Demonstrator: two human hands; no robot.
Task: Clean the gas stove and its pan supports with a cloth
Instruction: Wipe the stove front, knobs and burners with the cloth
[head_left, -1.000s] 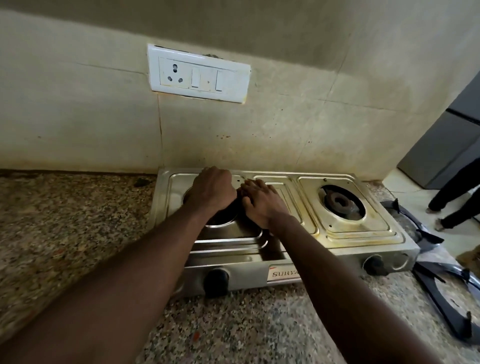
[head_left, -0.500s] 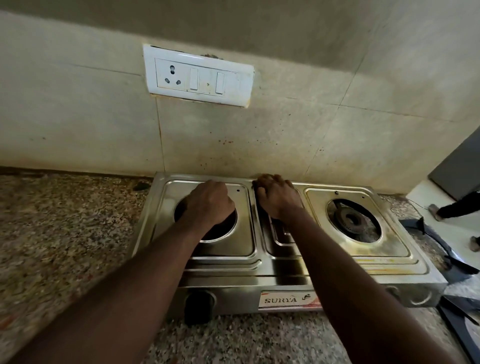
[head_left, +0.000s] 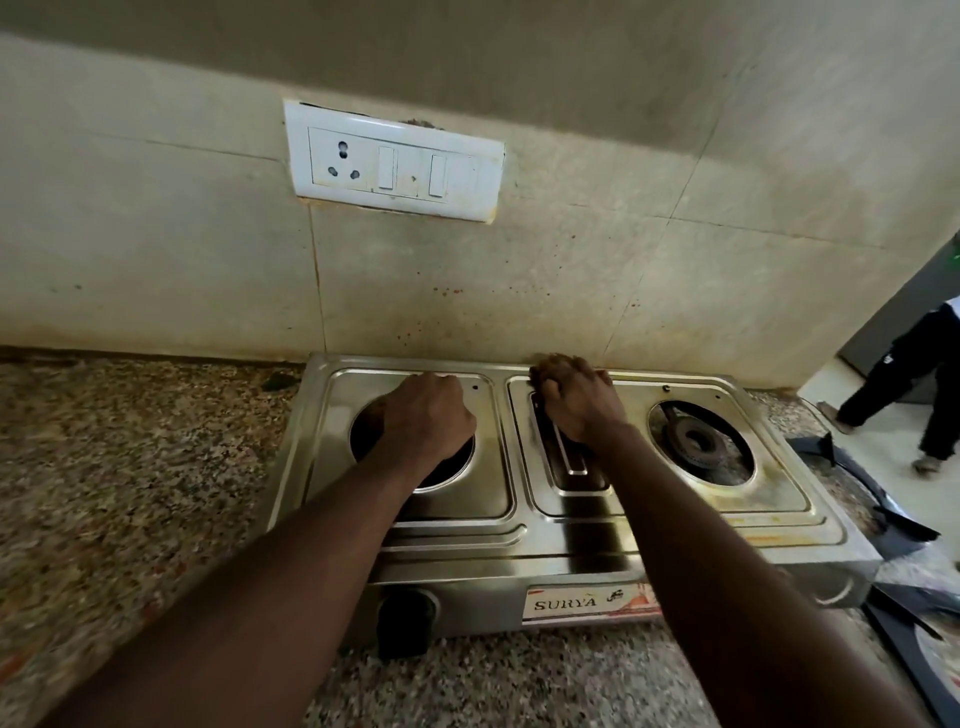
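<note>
A steel two-burner gas stove (head_left: 571, 551) stands on the granite counter against the wall. My left hand (head_left: 426, 421) lies over the left burner opening with its fingers curled down into it; what they hold is hidden. My right hand (head_left: 576, 400) is at the back middle of the stove top, fingers curled round a small dark wad that looks like the cloth, mostly hidden under the hand. The right burner (head_left: 696, 441) is bare. Two dark pan supports (head_left: 909, 530) lie off the stove on the counter to its right.
The speckled granite counter (head_left: 130, 467) stretches to the left. A white switchboard (head_left: 395, 161) is on the stained tiled wall above. Black knobs (head_left: 405, 618) sit on the stove front. Another person's legs (head_left: 914, 374) stand on the floor at far right.
My right hand has slid from beside the left burner to the back middle of the stove top. My left hand has stayed over the left burner opening. The view has come closer.
</note>
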